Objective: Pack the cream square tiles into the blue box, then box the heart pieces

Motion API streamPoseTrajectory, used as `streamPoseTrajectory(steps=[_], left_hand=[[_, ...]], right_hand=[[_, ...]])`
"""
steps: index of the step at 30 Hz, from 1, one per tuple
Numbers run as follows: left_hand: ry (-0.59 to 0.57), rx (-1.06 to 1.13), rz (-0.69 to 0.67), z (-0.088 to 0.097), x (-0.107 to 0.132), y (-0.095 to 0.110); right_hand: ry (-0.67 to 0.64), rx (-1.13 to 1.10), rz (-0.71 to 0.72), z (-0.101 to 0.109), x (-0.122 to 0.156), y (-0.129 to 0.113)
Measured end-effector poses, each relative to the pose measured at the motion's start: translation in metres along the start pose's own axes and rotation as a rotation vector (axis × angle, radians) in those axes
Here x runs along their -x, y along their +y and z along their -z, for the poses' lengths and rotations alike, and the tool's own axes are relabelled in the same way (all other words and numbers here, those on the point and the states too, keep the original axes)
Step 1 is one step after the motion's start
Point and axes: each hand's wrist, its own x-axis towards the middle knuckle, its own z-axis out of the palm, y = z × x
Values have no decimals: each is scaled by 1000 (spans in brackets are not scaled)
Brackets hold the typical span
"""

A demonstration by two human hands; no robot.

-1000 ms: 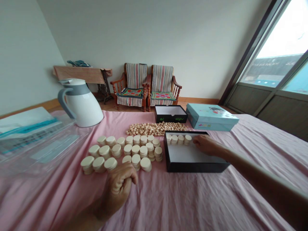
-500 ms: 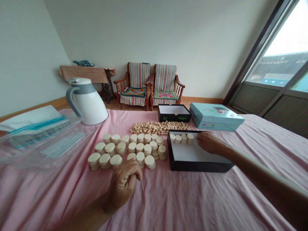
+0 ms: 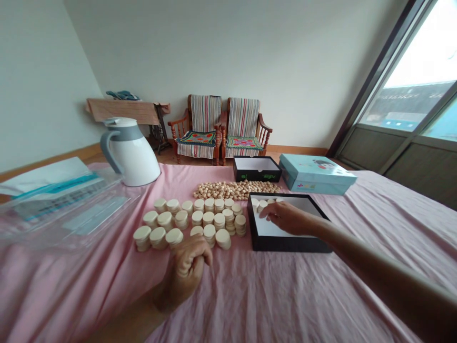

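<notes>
My right hand [image 3: 283, 218] reaches over the black-sided box [image 3: 285, 244], fingers stretched to the left and slightly parted, with nothing visible in them. Its fingers partly cover a row of cream round-disc stacks [image 3: 255, 205] along the box's far wall. On the pink cloth to the left stand several rows of similar disc stacks [image 3: 164, 220]. In front of the nearest row, my left hand [image 3: 189, 264] is curled into a loose fist, with no object showing in it. It hides part of the stacks behind it.
Small tan wooden-looking pieces [image 3: 228, 190] lie in a heap behind the stacks. Beyond are another black box [image 3: 257, 175] and a light blue box [image 3: 316, 178]. A white-and-grey jug [image 3: 137, 157] and clear plastic packaging [image 3: 82, 209] occupy the left side.
My right hand has moved left inside the box, away from the right end of the row, and its fingers have straightened. My left hand stays nearly in place.
</notes>
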Motion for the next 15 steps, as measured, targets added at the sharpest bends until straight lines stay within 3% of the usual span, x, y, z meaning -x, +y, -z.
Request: streamPoseTrajectory(steps=[8,15], left_hand=[[0,-14,-3,0,1,0],[6,6,-7,0,0,1]], right_hand=[[-1,-23,-85,-7,-25,-1],[78,-45,-83,3,-12,-6]])
